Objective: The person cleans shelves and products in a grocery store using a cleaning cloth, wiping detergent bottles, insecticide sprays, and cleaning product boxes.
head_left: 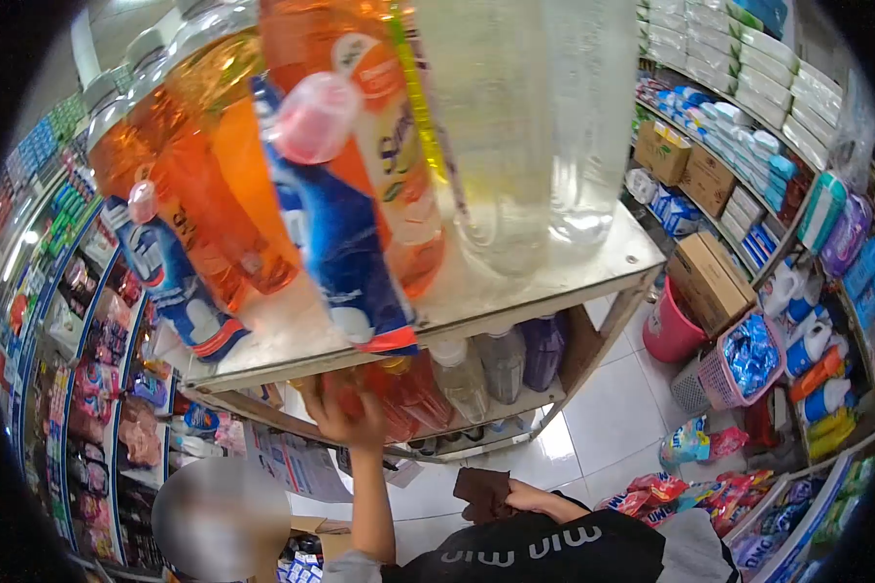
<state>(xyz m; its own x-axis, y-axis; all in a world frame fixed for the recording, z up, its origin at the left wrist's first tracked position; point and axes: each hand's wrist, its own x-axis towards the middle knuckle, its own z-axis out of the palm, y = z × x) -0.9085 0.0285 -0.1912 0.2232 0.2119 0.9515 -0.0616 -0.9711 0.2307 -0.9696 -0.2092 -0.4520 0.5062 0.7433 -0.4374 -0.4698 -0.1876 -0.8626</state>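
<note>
My left hand (348, 413) reaches under the edge of the upper shelf (515, 306), its fingers curled around a red bottle that they largely hide. Beside it on the lower shelf stand more red bottles (426, 391), then a pale bottle (460, 379), a clear one (502, 365) and a purple one (544, 354). Lower down, in front of my dark top, my right hand (529, 497) is closed on a brown cloth (483, 494). Above, the upper shelf carries large orange bottles (399, 194), clear bottles (501, 146) and blue pouches with pink caps (345, 253).
Packed shelves (97, 321) line the left. At right are a pink bin (673, 330), a cardboard box (712, 282), a pink basket (734, 384) and colourful packets (695, 491) low down. White floor tiles (603, 418) lie between. A blurred patch covers the lower left.
</note>
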